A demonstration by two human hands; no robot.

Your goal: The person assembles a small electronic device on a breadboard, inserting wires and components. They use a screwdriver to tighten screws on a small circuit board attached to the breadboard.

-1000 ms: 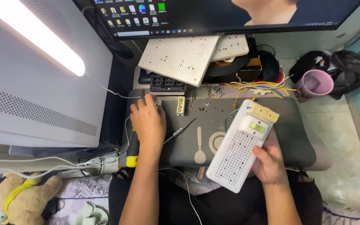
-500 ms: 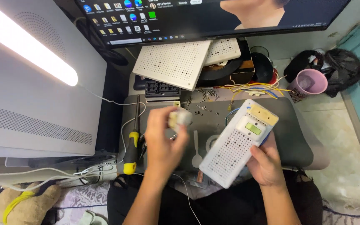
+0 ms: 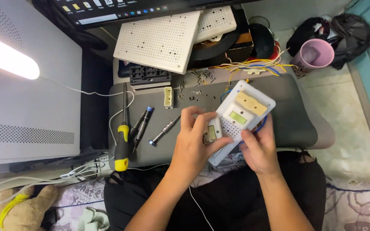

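My right hand (image 3: 258, 145) grips the lower right edge of a white perforated board (image 3: 241, 116), held tilted above my lap. The board carries a cream block and a small module with a green window. My left hand (image 3: 194, 141) presses a small white component (image 3: 213, 131) against the board's left side, fingers curled around it. Both hands hover over the near edge of a grey lap desk (image 3: 287, 107).
On the desk lie a yellow-handled screwdriver (image 3: 122, 145), two slim drivers (image 3: 141, 124), a cream connector (image 3: 168, 96) and scattered screws (image 3: 195, 81). Behind are larger perforated boards (image 3: 159, 40), coloured wires (image 3: 253, 68) and a pink cup (image 3: 316, 54). A lit lamp panel (image 3: 5, 60) stands left.
My left hand left the desk's far side, lifted a small white part and brought it right, against the board. The board has come lower and nearer the middle.
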